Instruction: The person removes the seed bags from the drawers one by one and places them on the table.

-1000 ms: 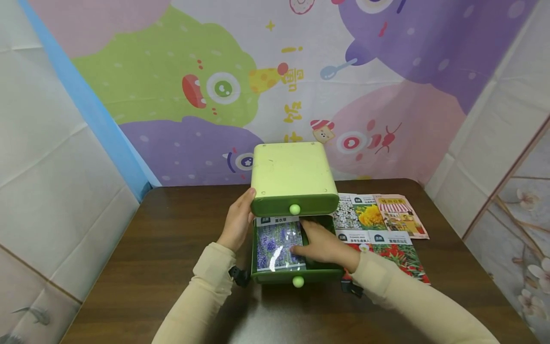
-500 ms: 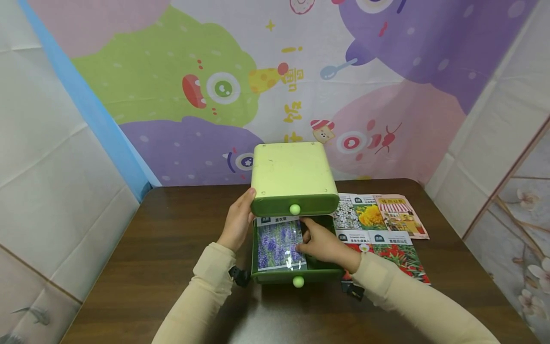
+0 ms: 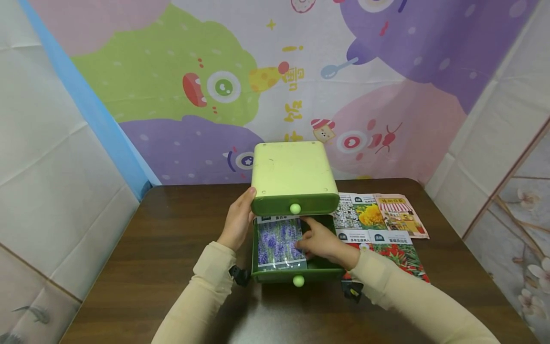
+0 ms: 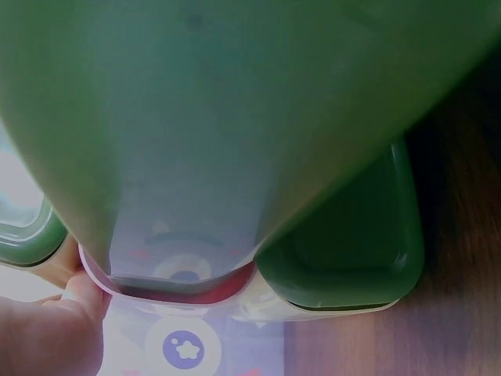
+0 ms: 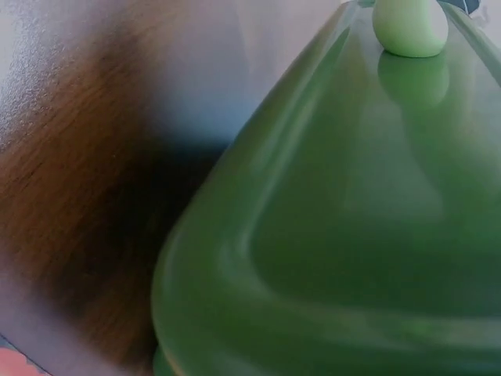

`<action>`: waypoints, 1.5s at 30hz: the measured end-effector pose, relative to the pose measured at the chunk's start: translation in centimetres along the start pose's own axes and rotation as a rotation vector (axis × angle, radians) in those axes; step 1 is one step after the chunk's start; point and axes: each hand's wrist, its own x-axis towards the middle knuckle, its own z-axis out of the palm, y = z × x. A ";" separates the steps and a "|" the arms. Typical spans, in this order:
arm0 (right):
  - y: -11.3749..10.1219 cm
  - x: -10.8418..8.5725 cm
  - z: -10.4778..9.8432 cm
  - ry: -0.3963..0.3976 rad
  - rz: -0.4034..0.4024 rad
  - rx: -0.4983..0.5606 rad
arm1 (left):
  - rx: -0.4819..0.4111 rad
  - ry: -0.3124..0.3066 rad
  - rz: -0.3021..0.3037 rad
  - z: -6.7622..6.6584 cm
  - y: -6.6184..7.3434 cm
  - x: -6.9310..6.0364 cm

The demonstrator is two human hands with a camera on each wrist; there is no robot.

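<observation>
A pale yellow-green cabinet (image 3: 294, 168) stands on the table with a green drawer (image 3: 322, 275) pulled out. In that drawer lies a seed packet (image 3: 279, 244) printed with purple flowers, its top edge partly under the cabinet's overhang. My right hand (image 3: 321, 242) reaches into the drawer, thumb and bent fingers pinching the packet's right edge; the fingertips are partly hidden. Against the cabinet's left side rests my left hand (image 3: 238, 219), thumb near the front corner. The left wrist view catches part of the left hand (image 4: 59, 329) beside the cabinet; the right wrist view shows the drawer front (image 5: 352, 211), without the hand.
Several flower seed packets lie right of the cabinet, among them a red-flower packet (image 3: 397, 255), a yellow-flower packet (image 3: 369, 216) and a pink packet (image 3: 401, 216). Another green drawer front (image 4: 344, 243), pushed in, appears in the left wrist view. A cartoon curtain (image 3: 180, 71) hangs behind the table.
The purple-flower packet has slid a little back under the cabinet, covering part of its label. My right hand's fingers have drawn in at its edge. My left hand stays put.
</observation>
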 end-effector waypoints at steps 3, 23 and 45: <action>-0.2 0.0 0.0 0.019 0.025 0.020 | 0.010 0.000 0.000 0.0 0.0 -0.1; -1.1 0.0 -0.2 -0.020 0.139 0.150 | 0.032 0.005 -0.009 0.1 0.2 -0.1; -1.4 -2.1 -3.0 -0.108 0.108 0.293 | 0.004 0.010 -0.007 0.0 0.0 0.1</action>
